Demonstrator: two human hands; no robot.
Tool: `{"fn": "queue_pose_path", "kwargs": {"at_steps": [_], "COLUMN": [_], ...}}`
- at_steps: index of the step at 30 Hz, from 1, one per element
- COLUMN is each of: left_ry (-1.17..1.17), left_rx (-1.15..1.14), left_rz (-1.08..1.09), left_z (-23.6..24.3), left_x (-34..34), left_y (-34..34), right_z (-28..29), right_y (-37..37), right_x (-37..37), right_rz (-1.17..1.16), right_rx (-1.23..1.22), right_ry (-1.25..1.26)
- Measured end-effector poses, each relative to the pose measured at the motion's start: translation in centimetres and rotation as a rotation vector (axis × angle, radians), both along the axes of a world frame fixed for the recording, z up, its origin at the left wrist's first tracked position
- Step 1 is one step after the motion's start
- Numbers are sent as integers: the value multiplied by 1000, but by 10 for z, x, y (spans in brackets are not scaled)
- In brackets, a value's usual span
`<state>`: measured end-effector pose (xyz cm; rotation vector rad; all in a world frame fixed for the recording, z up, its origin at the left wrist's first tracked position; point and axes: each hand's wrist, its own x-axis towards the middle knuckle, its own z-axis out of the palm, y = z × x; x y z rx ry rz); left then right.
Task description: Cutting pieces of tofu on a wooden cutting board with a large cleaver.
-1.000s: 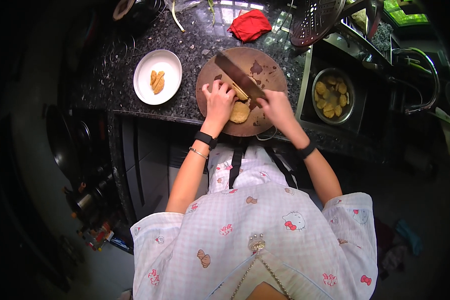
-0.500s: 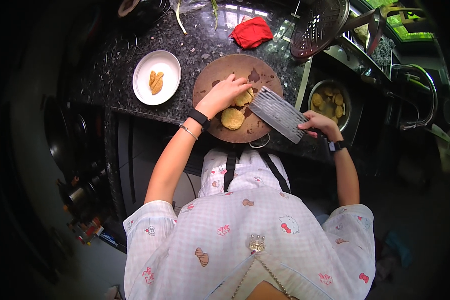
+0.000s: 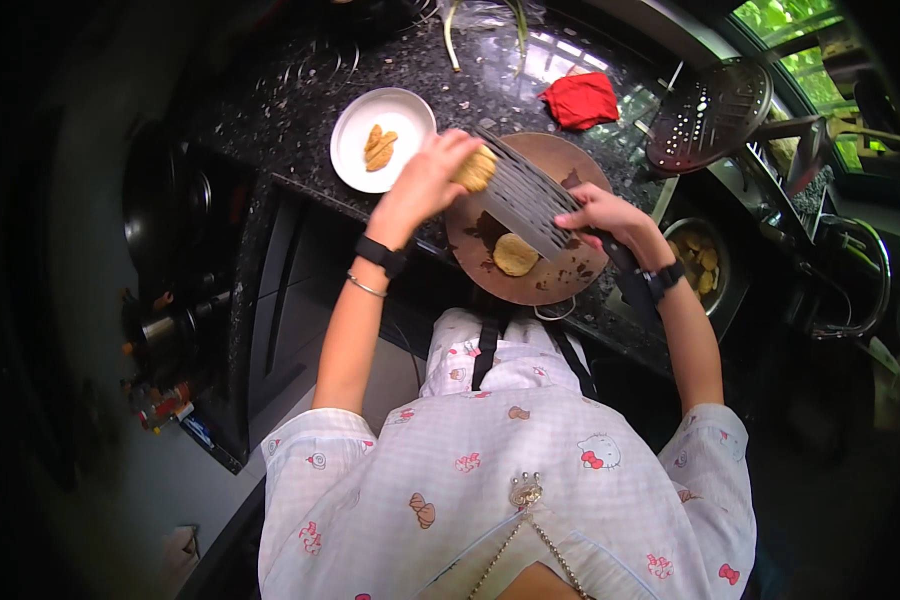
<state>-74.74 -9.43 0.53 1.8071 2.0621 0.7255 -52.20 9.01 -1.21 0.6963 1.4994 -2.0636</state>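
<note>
My left hand (image 3: 425, 182) is closed on a round golden-brown fried piece (image 3: 476, 170), lifted at the left edge of the round wooden cutting board (image 3: 560, 150). The cleaver (image 3: 528, 195), with a rippled metal blade, lies close under or against that piece; I cannot tell whether they touch. My right hand (image 3: 610, 215) grips the cleaver by its dark handle, blade tilted over the board. A second round piece (image 3: 515, 255) rests on the board's near part. Left of the board stands a white bowl (image 3: 344, 140) with several brown slices (image 3: 379, 147) in it.
A red cloth (image 3: 582, 100) lies on the dark speckled counter beyond the board. Green stalks (image 3: 450, 35) lie at the back. At the right are a perforated dark pan-shaped thing (image 3: 710, 115), a metal pot of brown pieces (image 3: 698, 262) and a curved faucet (image 3: 880, 265).
My left hand has lifted the fried piece off the board toward the bowl. The cleaver has moved left over the board along with it. The whole view has shifted and turned.
</note>
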Motion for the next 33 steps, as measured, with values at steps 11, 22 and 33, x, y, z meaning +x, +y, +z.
{"fn": "queue_pose_path", "kwargs": {"at_steps": [11, 22, 33], "left_ry": [382, 20, 170], "left_rx": [-267, -56, 93], "left_rz": [491, -207, -160], "left_z": [-94, -49, -69], "left_x": [-77, 95, 102], "left_y": [-21, -54, -24], "right_z": [12, 21, 16], "right_y": [-35, -69, -77], "right_x": [-27, 115, 112], "right_rz": [-231, -558, -383], "right_rx": [171, 491, 927], "right_ry": [-75, -131, -35]}}
